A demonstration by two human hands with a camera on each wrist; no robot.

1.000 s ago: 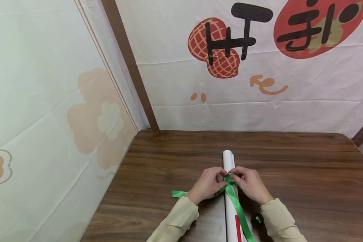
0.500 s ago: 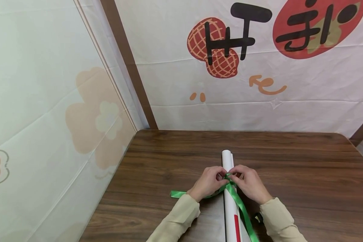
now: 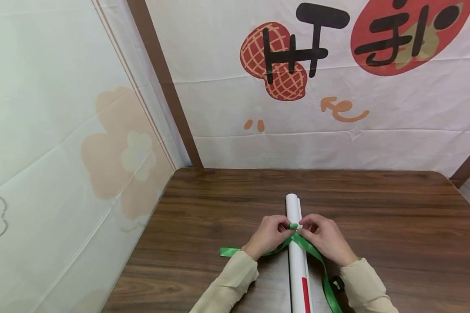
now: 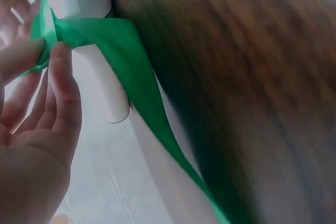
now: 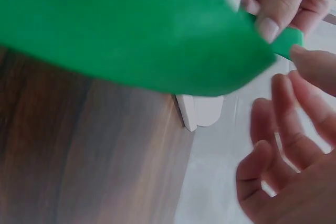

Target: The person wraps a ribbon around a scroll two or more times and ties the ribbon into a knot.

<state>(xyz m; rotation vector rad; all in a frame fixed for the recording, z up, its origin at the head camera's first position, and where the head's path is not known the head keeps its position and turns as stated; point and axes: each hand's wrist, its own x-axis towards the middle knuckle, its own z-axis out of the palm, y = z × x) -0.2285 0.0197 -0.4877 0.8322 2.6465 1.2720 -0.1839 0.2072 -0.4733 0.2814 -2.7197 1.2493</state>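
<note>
A long white paper roll [image 3: 297, 256] lies lengthwise on the table, a red strip on its near part. Around it goes a green satin ribbon [image 3: 315, 252], crossed on top, with one tail out to the left and the other curving down on the right. My left hand [image 3: 267, 237] pinches a short folded piece of ribbon [image 4: 126, 56] over the roll between thumb and fingers. Opposite it is my right hand [image 3: 325, 239], its thumb right at the ribbon's folded end and its fingers loosely bent and spread in the right wrist view.
The dark wood-grain table [image 3: 211, 195] extends on both sides of the roll. A small black object [image 3: 338, 283] sits beside the right cuff. Printed white curtains [image 3: 227, 104] stand behind and at the left.
The bit of ribbon between my fingertips now stands out as a short level piece. The right-hand tail has swung further right, off the roll. Both hands stay nearly in place.
</note>
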